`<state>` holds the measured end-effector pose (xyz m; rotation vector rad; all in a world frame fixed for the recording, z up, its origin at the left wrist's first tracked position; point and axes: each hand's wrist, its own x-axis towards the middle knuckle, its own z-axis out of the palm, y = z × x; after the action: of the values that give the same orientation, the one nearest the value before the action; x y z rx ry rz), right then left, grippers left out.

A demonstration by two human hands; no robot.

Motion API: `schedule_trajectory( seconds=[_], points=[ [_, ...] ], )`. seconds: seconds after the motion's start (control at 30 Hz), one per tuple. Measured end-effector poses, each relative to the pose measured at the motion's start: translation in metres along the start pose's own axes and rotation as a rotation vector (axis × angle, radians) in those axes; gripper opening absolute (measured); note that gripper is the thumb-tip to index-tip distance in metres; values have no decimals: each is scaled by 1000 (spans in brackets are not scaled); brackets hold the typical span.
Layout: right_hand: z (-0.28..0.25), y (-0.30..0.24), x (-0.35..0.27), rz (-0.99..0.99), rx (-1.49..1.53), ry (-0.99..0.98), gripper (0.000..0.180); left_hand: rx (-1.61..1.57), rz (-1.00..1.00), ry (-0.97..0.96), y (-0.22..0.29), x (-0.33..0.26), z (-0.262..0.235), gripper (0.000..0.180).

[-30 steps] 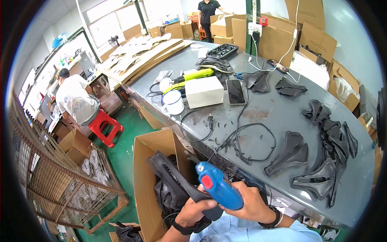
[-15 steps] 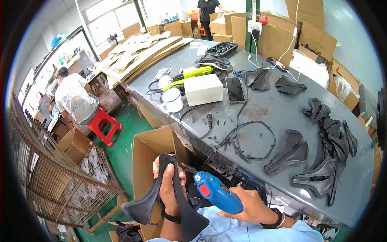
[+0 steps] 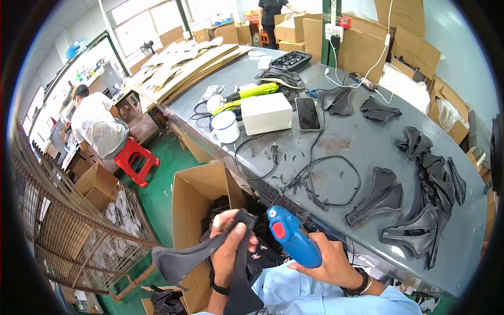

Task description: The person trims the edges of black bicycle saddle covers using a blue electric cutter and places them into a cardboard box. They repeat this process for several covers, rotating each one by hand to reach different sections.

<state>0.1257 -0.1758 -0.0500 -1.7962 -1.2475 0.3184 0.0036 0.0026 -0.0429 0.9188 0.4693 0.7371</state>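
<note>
My left hand (image 3: pixel 227 244) is closed round the narrow joined end of a black V-shaped moulded piece (image 3: pixel 181 258). Its two wide arms hang down, one out to the left and one along my forearm. In my right hand (image 3: pixel 332 262) is a blue cordless cutter (image 3: pixel 295 239) with a red button, its head up and close to the right of the piece. The two do not touch, and the cutter's blade is hard to make out. Under my hands stands an open cardboard box (image 3: pixel 202 184) with dark pieces inside.
On the grey table (image 3: pixel 336 144) lie more black moulded pieces (image 3: pixel 375 197), a looped black cable (image 3: pixel 357 178), a phone (image 3: pixel 308 114), a white box (image 3: pixel 266 114), an enamel mug (image 3: pixel 224 126) and a yellow-green tool (image 3: pixel 252 93). A wire cage (image 3: pixel 79 241) stands left. A person sits on a red stool (image 3: pixel 137 161).
My left hand has tilted the black piece, swinging its joined end to the right and its left arm up. The cutter has moved right and turned more upright, away from the piece.
</note>
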Motion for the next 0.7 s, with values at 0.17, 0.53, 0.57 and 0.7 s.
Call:
schedule_trajectory(
  seconds=[0.17,0.53,0.57,0.7],
  points=[
    [-1,1,7,81,-6,172,62,172,-394,-293,-17,-18,8,27],
    [-10,-1,12,127,74,69,53,28,-452,-381,-37,-23,8,23],
    [-10,-2,10,123,76,71,53,47,-458,-374,-35,-26,10,23],
    [-10,2,13,174,50,12,56,101,-457,-385,-31,-25,8,25]
  ],
)
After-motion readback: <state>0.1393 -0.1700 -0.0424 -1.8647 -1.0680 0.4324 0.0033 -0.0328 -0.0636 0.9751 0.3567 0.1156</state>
